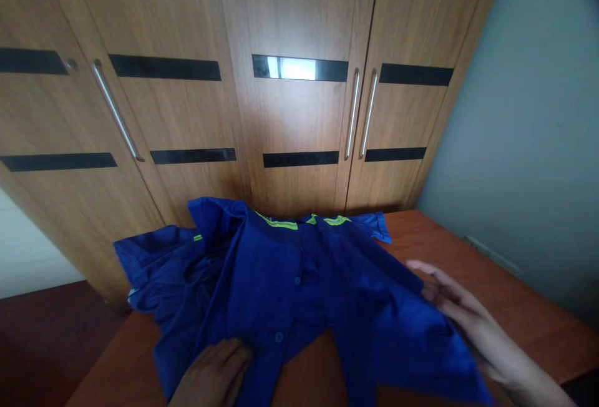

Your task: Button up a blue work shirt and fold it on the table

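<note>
A blue work jacket (262,269) with yellow-green reflective strips and buttons down its front lies spread on a reddish-brown wooden surface. Its front stands open, with two round buttons visible along one edge. At the lower left, my left hand (213,369) has its fingers bent together on the jacket's front panel, gripping the cloth. My right hand (456,304) is at the outer edge of the right-hand panel. Its upper finger is stretched out and apart from the others, which touch or nearly touch the cloth. Slight blur hides the exact contact there.
Behind the jacket rises a wooden wardrobe (299,113) with black strips and long metal handles (353,113). The reddish-brown tabletop (515,326) extends to the right, beside a pale blue-grey wall (528,145). More bunched blue cloth (159,257) lies at the left.
</note>
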A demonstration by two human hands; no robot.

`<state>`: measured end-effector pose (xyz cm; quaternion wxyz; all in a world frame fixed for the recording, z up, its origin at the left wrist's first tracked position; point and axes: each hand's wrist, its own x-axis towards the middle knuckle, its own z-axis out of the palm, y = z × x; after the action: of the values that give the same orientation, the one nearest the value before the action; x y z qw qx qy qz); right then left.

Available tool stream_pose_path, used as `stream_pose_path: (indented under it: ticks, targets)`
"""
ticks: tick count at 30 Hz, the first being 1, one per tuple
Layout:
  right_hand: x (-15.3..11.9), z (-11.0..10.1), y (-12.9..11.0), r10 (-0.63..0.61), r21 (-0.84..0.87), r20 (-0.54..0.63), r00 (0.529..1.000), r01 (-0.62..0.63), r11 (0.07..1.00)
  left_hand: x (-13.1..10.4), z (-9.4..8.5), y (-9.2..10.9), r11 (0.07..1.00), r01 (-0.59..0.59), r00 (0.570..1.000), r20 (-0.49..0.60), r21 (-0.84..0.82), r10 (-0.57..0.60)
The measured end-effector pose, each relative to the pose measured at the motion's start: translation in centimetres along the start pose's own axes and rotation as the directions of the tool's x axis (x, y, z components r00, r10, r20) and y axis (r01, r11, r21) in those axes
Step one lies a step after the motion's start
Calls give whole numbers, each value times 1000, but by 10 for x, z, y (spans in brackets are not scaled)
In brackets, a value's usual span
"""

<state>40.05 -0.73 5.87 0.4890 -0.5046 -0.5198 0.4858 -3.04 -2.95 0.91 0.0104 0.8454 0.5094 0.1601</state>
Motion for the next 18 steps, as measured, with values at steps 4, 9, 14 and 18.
stream_pose_path:
  ticks: [4, 9, 14, 18]
  targets:
    - [10, -33, 14, -7, -237, -36, 999, -1, 972, 5, -5, 6, 991, 68, 998, -7, -114, -70]
    - [4, -43, 35, -102, -860, -121, 987, -53, 507, 7, -8, 12, 958, 143, 989, 14, -250, -144]
    - [-32, 28, 33, -347, -845, 368, 863, 466, 261, 20, -14, 18, 912, 187, 980, 2, -365, -200]
    - [-41, 86, 61, -478, -674, 648, 593, 739, 3, 35, -17, 25, 824, 236, 954, -36, -516, -296]
